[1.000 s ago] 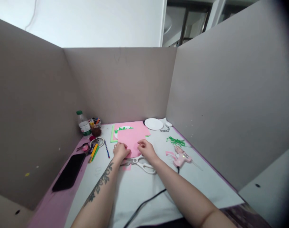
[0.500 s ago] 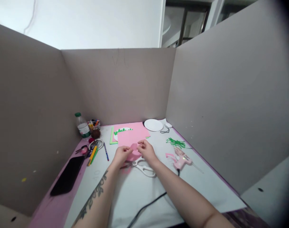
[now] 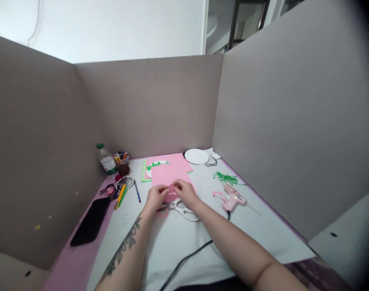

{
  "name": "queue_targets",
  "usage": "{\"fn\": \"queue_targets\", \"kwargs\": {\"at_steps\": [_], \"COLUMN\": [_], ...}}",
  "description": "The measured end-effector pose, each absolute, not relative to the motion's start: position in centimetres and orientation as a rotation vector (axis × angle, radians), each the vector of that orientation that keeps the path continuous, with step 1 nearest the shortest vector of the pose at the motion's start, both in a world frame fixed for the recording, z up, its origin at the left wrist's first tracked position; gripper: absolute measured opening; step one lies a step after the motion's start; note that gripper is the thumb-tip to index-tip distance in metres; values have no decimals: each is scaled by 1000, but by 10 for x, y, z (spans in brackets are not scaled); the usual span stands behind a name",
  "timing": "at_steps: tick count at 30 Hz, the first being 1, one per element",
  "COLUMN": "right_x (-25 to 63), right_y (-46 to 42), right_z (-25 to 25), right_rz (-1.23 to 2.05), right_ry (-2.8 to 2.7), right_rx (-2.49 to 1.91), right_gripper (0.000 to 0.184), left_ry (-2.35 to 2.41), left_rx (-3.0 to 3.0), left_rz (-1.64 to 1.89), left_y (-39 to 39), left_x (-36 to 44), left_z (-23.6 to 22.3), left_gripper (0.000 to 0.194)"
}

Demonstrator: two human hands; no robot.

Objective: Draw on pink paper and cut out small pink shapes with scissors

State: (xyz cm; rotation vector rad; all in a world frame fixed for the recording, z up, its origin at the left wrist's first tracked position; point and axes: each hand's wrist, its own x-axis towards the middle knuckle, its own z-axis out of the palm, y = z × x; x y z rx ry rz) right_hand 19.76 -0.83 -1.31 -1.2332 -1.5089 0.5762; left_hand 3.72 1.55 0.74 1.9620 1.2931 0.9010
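Observation:
A small pink paper piece [image 3: 171, 188] is pinched between the fingertips of my left hand [image 3: 156, 197] and my right hand [image 3: 185, 192]. Both hands are closed and close together, just above the near part of a pink paper sheet [image 3: 164, 176]. White-handled scissors [image 3: 184, 211] lie on the table below the hands, blades toward the left and partly behind my left wrist. Pink scraps [image 3: 162, 212] show beside the blades. The exact outline of the held piece is partly covered by my fingers.
A pink glue gun [image 3: 232, 200] with a black cord [image 3: 192, 255] and green strips [image 3: 225, 178] lie on the right. A white plate [image 3: 197, 156] is at the back. A phone [image 3: 91, 221], markers [image 3: 120, 196] and bottle [image 3: 107, 161] occupy the left.
My hands have drawn slightly closer together over the held pink paper, covering more of it. The camera view has shifted a little; the things on the table stay put.

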Motion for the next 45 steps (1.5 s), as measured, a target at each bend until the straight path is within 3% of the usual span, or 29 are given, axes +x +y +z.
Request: {"fn": "queue_targets", "kwargs": {"at_steps": [15, 36, 45], "right_x": [200, 198, 205], "right_y": [-6, -5, -34], "right_z": [-18, -18, 1], "right_rz": [512, 559, 516], "right_ry": [-1811, -1728, -1816], "right_rx": [-1402, -1456, -1410], "right_gripper": [17, 19, 21], "left_ry": [1395, 1444, 1951], "left_rx": [2270, 2310, 2018], "left_rz": [600, 548, 443], "left_y": [21, 16, 39], "left_x": [36, 42, -64], "left_z": [0, 2, 34], "left_gripper": [17, 25, 24]}}
